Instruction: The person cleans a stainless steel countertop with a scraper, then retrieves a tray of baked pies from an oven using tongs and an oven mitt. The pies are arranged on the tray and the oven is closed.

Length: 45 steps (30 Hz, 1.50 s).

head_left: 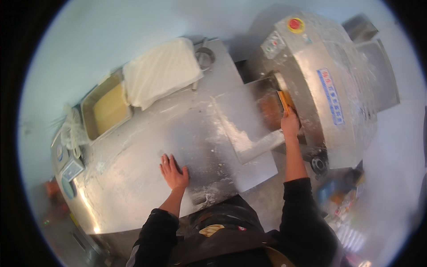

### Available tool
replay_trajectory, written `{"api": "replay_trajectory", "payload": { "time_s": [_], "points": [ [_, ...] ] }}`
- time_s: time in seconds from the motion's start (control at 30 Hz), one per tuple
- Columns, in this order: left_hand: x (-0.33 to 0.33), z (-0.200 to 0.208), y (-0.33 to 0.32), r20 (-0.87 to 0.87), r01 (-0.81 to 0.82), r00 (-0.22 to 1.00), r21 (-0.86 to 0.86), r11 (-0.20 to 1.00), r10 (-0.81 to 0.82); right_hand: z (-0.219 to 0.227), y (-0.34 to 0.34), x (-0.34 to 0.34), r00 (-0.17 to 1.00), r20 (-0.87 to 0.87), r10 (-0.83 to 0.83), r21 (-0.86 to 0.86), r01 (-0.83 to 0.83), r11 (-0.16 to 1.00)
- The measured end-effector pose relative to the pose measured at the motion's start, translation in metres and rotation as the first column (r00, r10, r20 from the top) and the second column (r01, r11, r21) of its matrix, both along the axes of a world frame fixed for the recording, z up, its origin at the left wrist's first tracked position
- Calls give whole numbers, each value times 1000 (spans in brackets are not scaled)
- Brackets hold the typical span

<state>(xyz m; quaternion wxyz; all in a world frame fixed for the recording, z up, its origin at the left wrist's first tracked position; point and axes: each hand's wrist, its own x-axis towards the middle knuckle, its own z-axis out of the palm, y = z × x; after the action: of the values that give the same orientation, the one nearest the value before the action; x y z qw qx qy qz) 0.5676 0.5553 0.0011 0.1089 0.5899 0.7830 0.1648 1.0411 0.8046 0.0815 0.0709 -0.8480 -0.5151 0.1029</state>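
Note:
My left hand [175,172] lies on the steel table [133,164], palm down with its fingers apart and nothing in it. Out to the right, my right hand [290,123] is closed around a flat orange tool [284,101] with a dark edge; whether it is a scraper or a brush I cannot tell. The tool is at the inner end of the metal feed tray [242,118], by the opening of a large steel machine [307,58]. White flour-like powder [242,140] lines the tray's near edge and corner.
At the back left stand a deep metal pan [89,111] with a pale yellow slab and a white cloth-covered pile [162,71]. A round metal strainer [204,58] lies behind. A small scale [72,169] and a plastic bag [73,129] sit far left. The machine has a red button [295,24].

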Motion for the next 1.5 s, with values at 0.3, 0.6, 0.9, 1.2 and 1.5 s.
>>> {"api": "replay_trajectory", "payload": {
  "time_s": [0.3, 0.6, 0.9, 1.2, 1.5],
  "points": [
    [2, -3, 0, -49, 26, 998, 43, 999, -24, -67, -18, 65, 998, -30, 60, 222, -52, 974],
    [1, -4, 0, -60, 36, 998, 55, 998, -33, -25, -63, -8, 991, 131, 39, -27, -35, 999],
    [2, -5, 0, -49, 30, 998, 45, 999, -28, -6, -140, -128, 911, -362, 199, 63, -190, 980],
    [1, -6, -1, -51, 21, 999, 34, 999, -19, -26, -63, 0, 793, -595, 130, 81, -102, 991],
    [0, -6, -2, -39, 12, 999, 40, 999, -11, -65, -103, -51, 609, -792, 28, -91, -164, 982]
  ]
}}
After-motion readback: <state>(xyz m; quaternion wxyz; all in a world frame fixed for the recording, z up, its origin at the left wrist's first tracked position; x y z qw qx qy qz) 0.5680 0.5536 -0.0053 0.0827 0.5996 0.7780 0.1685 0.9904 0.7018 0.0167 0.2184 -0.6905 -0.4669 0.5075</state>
